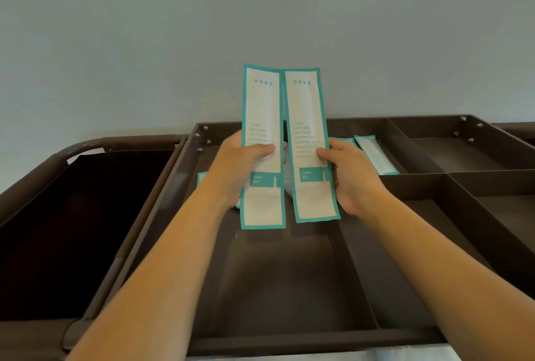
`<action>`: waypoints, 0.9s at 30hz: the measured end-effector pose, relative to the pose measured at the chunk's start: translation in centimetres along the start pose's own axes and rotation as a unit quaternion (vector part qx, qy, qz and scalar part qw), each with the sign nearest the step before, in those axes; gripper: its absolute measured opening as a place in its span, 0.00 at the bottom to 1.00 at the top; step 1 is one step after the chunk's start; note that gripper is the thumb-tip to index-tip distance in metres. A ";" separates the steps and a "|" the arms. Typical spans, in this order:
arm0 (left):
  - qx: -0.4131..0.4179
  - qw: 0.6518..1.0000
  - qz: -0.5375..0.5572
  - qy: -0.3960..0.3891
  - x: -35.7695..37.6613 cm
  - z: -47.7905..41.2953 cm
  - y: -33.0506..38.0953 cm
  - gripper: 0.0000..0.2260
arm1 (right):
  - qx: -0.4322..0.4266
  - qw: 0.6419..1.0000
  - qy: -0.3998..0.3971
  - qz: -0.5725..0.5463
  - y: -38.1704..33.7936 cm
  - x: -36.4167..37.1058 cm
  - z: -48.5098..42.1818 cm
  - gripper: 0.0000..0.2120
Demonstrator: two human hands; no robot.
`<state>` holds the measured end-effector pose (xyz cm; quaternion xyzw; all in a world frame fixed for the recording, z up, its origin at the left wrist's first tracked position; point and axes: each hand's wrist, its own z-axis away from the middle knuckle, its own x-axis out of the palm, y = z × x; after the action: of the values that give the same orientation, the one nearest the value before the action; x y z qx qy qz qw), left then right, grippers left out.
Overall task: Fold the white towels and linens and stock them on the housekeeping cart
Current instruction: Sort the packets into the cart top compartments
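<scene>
- Forearms reached in from the bottom edge, over the near rim of the cart (pixel 289 340), to a spot above its large front compartment
- Left hand (pixel 231 169) pinched the left packet (pixel 263 117), thumb across the front and fingers behind; right hand (pixel 351 178) pinched the right packet (pixel 307 111) the same way
- Both packets were long, white with a teal border, held upright side by side and clear of the tray floor
- No towels were in view; the cart lay directly under the hands
- Judgement: this looked like sorting packets, not folding. Best done by squaring the two together and laying them flat by the spare packet (pixel 376 155) at the back, keeping the compartment free for linen
- Hidden or unclear: fingers behind the packets; print too blurred to read; a further packet (pixel 201 179) mostly covered by the left wrist; a pale strip (pixel 362 356) cut off at the bottom edge, cloth or not, cannot tell; the dark bin (pixel 72 230) on the left showed nothing inside
</scene>
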<state>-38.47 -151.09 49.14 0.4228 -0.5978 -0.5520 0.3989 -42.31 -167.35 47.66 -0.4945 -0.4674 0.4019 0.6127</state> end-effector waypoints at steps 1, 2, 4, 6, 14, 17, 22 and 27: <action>-0.002 1.000 -0.001 0.003 0.1 0.0 0.0 0.10 | 0.001 1.000 -0.004 -0.006 0.0 0.0 0.1 0.07; -0.005 1.000 0.001 0.008 0.1 0.0 0.0 0.10 | 0.003 1.000 -0.009 -0.013 0.0 0.0 0.2 0.07; -0.011 1.000 0.011 0.013 0.0 -0.1 0.0 0.10 | 0.010 1.000 -0.018 -0.021 0.1 0.1 0.3 0.07; -0.014 1.000 0.017 0.012 0.0 -0.1 -0.1 0.09 | 0.018 0.999 -0.024 -0.018 0.1 0.2 0.4 0.07; -0.028 0.998 0.048 0.009 0.4 -0.1 -0.3 0.07 | -0.038 0.993 -0.084 0.075 0.3 0.5 0.6 0.14; -0.038 0.998 0.045 0.024 0.7 0.2 0.0 0.05 | -0.046 0.992 -0.093 0.074 0.4 0.8 0.7 0.19; -0.067 0.996 0.042 0.040 1.2 0.8 -0.2 0.06 | -0.005 0.992 -0.107 0.058 0.0 -0.2 0.9 0.18; -0.093 0.995 0.039 0.023 4.8 1.4 -0.7 0.09 | 0.085 0.990 -0.113 -0.018 -1.2 -4.0 1.8 0.16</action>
<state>-41.33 -155.16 48.35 0.3730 -0.5506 -0.5795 0.4711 -44.99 -170.99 48.31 -0.3840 -0.5065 0.4821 0.6030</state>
